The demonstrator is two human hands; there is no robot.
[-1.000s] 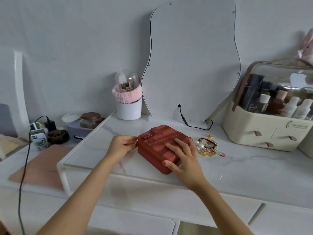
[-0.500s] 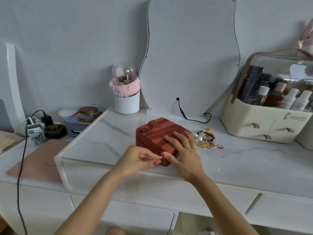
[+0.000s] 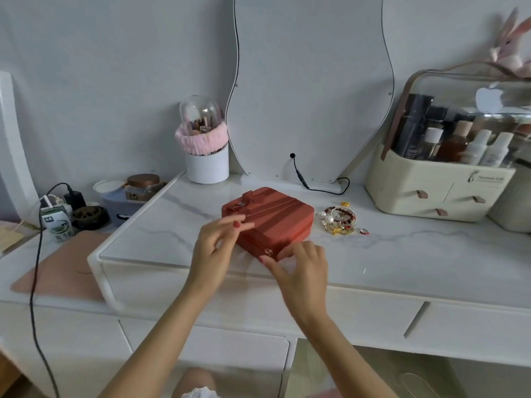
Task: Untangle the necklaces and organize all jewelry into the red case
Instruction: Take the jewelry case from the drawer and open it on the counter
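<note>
right hand [image 3: 301, 264]: closest to the camera, at about 5 o'clock from the case. Fingertips sit at the near corner right by the small gold zipper pull [image 3: 268, 251]. Looks like a pinch on or next to the pull, but it's blurry, so I honestly can't tell if it has the pull or just the corner.

left hand [image 3: 214, 248]: at about 8 o'clock from the case, fingers loosely spread and released, holding nothing. It hovers just over the near-left edge, and I can't say if it touches.

red ribbed zip-around jewelry case [image 3: 270, 218]: flat on the white marble-look vanity top [image 3: 161, 234], lid down and not open yet as far as I can see.

how I'd do this step: I'd plant the left palm flat on the lid so the case doesn't skate on that slick top, then run the pull round the corner slowly. Corners are where these zippers jam. Open it fully before touching any jewelry.

tangled heap of pearl, red bead and gold jewelry [image 3: 339, 220]: on the vanity top at 3 o'clock from the case, just beside it and not touching. A small red ring-like piece [image 3: 364, 231] lies loose at its near-right edge.

hard to make out: how many necklaces are in the heap and how badly they're knotted, way too small. Zipper teeth and how far it's undone are hidden on the far side, and the inside layout of the case is unknown.

further back: white wavy-edged mirror [image 3: 310, 90] at 12 o'clock, cream cosmetics organiser [image 3: 431, 191] at 2 o'clock, cut off at the right edge.
</note>
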